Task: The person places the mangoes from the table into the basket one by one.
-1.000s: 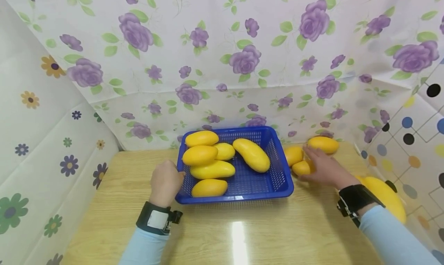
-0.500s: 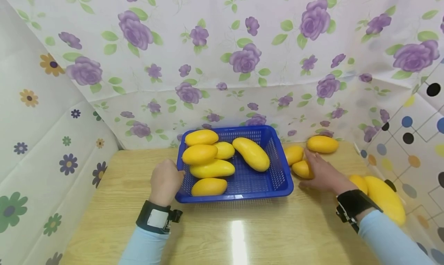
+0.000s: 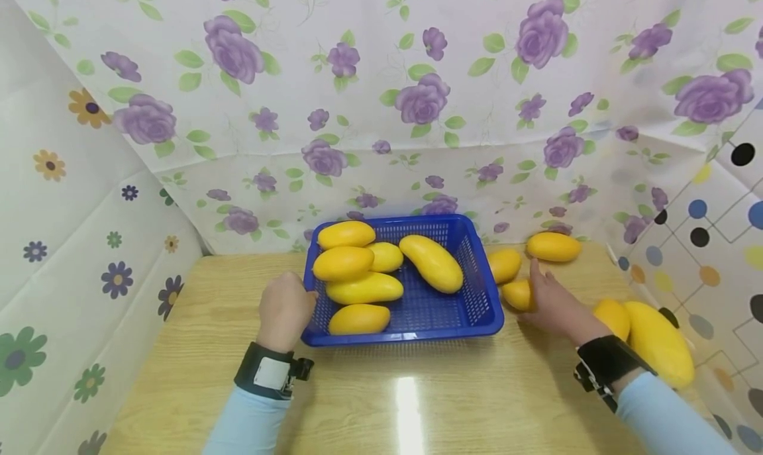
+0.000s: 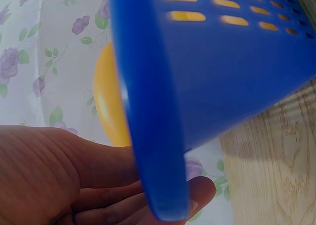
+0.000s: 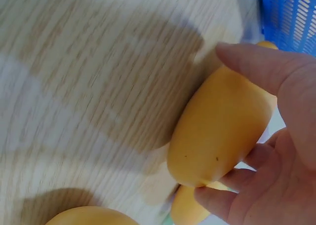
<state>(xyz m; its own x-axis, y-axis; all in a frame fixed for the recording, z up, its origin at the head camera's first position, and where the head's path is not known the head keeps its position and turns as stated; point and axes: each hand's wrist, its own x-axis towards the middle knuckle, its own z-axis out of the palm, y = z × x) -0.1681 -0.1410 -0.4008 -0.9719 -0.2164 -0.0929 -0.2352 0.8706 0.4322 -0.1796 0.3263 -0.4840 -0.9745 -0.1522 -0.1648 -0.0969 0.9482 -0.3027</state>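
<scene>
My left hand (image 3: 285, 312) grips the left rim of the blue plastic basket (image 3: 411, 338), thumb on one side and fingers on the other in the left wrist view. Inside the basket lie several yellow and orange mangoes (image 3: 365, 289), mostly piled along its left half. To the right of the basket, my right hand (image 3: 557, 309) holds an orange mango (image 5: 222, 126) low over the table, the thumb along one side and the fingertips curled at the other. Another mango (image 3: 505, 265) lies just behind it, by the basket's right wall.
One mango (image 3: 554, 247) sits at the back right near the flowered sheet (image 3: 381, 110). By my right wrist lie an orange mango (image 3: 612, 317) and a larger yellow one (image 3: 658, 342). Patterned sheets enclose the wooden table (image 3: 352, 402) on the left, back and right.
My right hand has drawn slightly toward me and its fingers have settled round the mango beside the basket. The left hand stays on the basket's rim.
</scene>
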